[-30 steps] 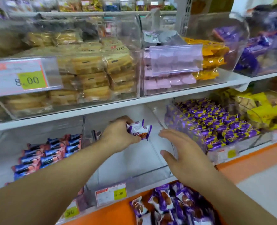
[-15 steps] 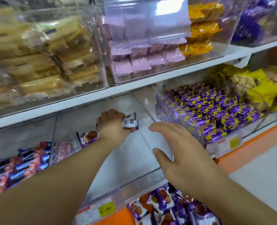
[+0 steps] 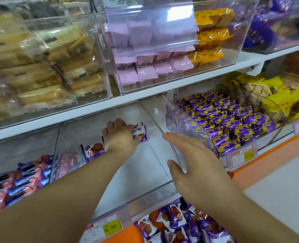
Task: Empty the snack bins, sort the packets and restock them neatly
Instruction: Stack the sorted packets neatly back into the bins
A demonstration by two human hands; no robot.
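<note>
Your left hand (image 3: 119,137) grips a purple-and-white biscuit packet (image 3: 140,132) deep inside the clear bin (image 3: 150,193) | a second packet (image 3: 92,151) lies at the bin's back left | your right hand (image 3: 194,160) hovers flat, fingers straight, over the bin's right wall | more purple packets (image 3: 180,223) sit heaped below the shelf.

Deep in a clear acrylic bin (image 3: 150,193) on the lower shelf, the left hand (image 3: 119,137) grips purple-and-white biscuit packets (image 3: 140,133); another such packet (image 3: 94,151) lies just left. The right hand (image 3: 197,165) hovers flat over the bin's right wall. Purple-and-yellow candies (image 3: 232,123) fill the bin to the right.
</note>
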